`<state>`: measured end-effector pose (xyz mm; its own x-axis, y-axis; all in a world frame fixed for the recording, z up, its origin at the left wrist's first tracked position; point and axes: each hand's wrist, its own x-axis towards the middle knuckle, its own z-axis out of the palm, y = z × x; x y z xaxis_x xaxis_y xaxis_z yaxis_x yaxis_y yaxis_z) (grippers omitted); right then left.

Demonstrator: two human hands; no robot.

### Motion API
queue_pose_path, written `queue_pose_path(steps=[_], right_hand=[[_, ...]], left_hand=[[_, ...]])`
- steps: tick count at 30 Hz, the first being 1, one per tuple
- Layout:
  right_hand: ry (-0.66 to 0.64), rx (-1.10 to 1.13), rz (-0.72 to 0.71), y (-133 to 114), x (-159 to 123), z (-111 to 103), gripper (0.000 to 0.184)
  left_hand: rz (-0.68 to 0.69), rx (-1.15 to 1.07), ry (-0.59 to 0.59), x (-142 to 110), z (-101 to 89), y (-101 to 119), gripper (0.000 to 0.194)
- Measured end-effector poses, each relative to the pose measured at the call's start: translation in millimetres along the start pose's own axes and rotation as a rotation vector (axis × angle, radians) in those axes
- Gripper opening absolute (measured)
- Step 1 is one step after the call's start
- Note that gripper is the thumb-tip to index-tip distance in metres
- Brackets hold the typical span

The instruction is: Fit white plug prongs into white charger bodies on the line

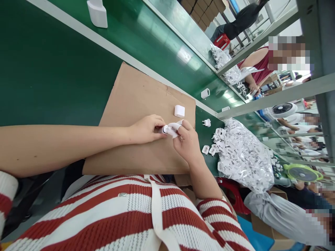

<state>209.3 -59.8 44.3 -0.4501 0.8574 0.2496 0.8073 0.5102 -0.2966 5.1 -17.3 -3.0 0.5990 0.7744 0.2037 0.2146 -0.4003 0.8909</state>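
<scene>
Over the cardboard sheet (131, 104), my two hands meet at a small white plastic charger housing. My left hand (148, 129) is closed around the housing (164, 130), whose dark open end faces right. From the right, my right hand (188, 141) pinches at that end, with white coverings that look like finger cots on some fingers. Whatever small part lies between those fingertips is hard to make out. Just beyond the hands, a white charger block (179, 111) rests on the cardboard. A white plug piece (206, 122) lies to the right on the green bench.
A large clear bag of white plug parts (243, 153) fills the bench at right, with loose white pieces (209, 150) beside it. Past a metal rail (115, 52), a conveyor belt (146, 38) carries white chargers (205, 93). Co-workers sit farther along, near a green fan (303, 173).
</scene>
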Motion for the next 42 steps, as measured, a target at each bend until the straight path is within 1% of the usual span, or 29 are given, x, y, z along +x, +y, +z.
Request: queue_pose_path(steps=[3, 7, 14, 18, 20, 24, 28, 31, 33, 35, 36, 38, 39, 40, 41, 42], right_hand=[[0.019, -0.004, 0.007, 0.1, -2.0, -0.3, 0.027], [-0.029, -0.032, -0.005, -3.9, -0.4, 0.7, 0.024], [-0.032, -0.286, 0.055, -11.6, 2.8, 0.2, 0.016], [-0.113, -0.366, 0.011, -12.3, 6.2, -6.0, 0.017], [-0.105, -0.381, 0.011, -12.3, 6.9, -6.5, 0.016], [-0.03, -0.356, 0.071, -10.2, 5.2, -0.3, 0.015], [-0.049, -0.289, 0.145, -8.8, 4.9, 6.0, 0.014], [-0.026, -0.164, 0.212, -12.1, 5.1, 8.7, 0.015], [-0.005, -0.05, 0.213, -12.3, 4.4, 8.6, 0.018], [0.004, 0.108, 0.212, -3.9, 3.1, 5.4, 0.023], [0.022, 0.188, 0.233, 5.1, 2.2, 2.5, 0.027], [0.128, 0.283, 0.321, 33.7, -0.5, -4.7, 0.035], [0.205, 0.274, 0.385, 52.2, -2.2, -8.0, 0.039], [0.284, 0.215, 0.444, 72.2, -4.1, -10.4, 0.042], [0.327, 0.126, 0.497, 92.3, -6.0, -11.5, 0.044], [0.328, 0.032, 0.549, 111.2, -7.7, -11.0, 0.045]], left_hand=[[0.003, 0.005, -0.002, 0.0, 0.0, 0.2, 0.024], [-0.003, 0.001, 0.001, 0.1, 0.8, -2.6, 0.026], [0.006, 0.01, 0.003, 0.9, 0.8, -3.0, 0.027], [-0.004, 0.015, -0.002, 1.3, -0.9, 1.0, 0.027], [-0.01, 0.025, -0.004, 1.2, -1.4, 2.5, 0.027], [0.002, 0.062, 0.004, 0.5, -1.0, 2.6, 0.027], [0.011, 0.071, 0.019, 0.8, 0.3, -1.2, 0.028], [0.002, 0.087, 0.043, 0.9, 2.1, -4.4, 0.032], [0.008, 0.101, 0.056, -0.4, 3.8, -4.2, 0.033], [0.009, 0.108, 0.049, -2.1, 5.0, -1.4, 0.035], [-0.011, 0.102, 0.041, -2.4, 4.7, 0.7, 0.037], [-0.095, 0.063, 0.042, 1.2, 1.0, 5.3, 0.04], [-0.143, 0.036, 0.059, 6.3, -3.1, 7.1, 0.042], [-0.183, 0.015, 0.087, 14.2, -9.0, 8.2, 0.044], [-0.212, 0.013, 0.126, 25.0, -16.8, 8.1, 0.046], [-0.234, 0.039, 0.173, 38.3, -26.6, 6.5, 0.048]])
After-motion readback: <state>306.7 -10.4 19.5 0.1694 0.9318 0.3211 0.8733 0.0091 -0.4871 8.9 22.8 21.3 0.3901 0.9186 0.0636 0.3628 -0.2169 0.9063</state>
